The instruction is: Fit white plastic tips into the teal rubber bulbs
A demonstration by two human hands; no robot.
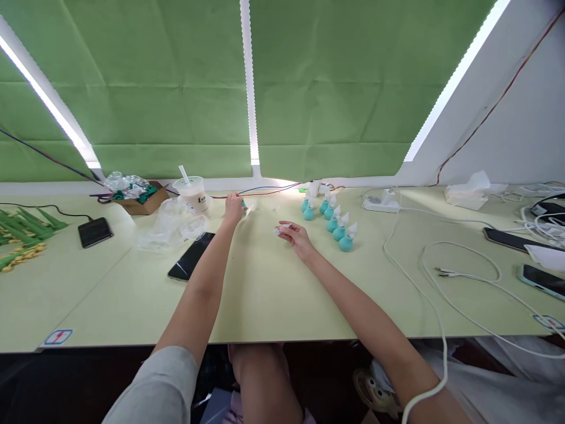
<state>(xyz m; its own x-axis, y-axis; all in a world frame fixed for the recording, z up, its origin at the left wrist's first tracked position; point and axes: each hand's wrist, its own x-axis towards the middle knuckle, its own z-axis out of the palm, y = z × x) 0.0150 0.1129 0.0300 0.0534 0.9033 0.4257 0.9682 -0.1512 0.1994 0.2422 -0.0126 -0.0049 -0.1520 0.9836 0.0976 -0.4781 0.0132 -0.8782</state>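
the small teal piece [243,204] far on the table [265,294] should be closed on fully by the left hand [232,207], now only touching it with curled fingers, while the clear white tip [282,228] is kept pinched in the right hand [298,237], beside the row of teal bulbs [335,221]

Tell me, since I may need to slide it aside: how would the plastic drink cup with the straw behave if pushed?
The cup stands tall on a narrow base, so a push high up would probably tip it. It looks well filled with milky liquid, so likely heavy for its size and apt to spill. The crinkled clear bag lying against it might snag a slide.
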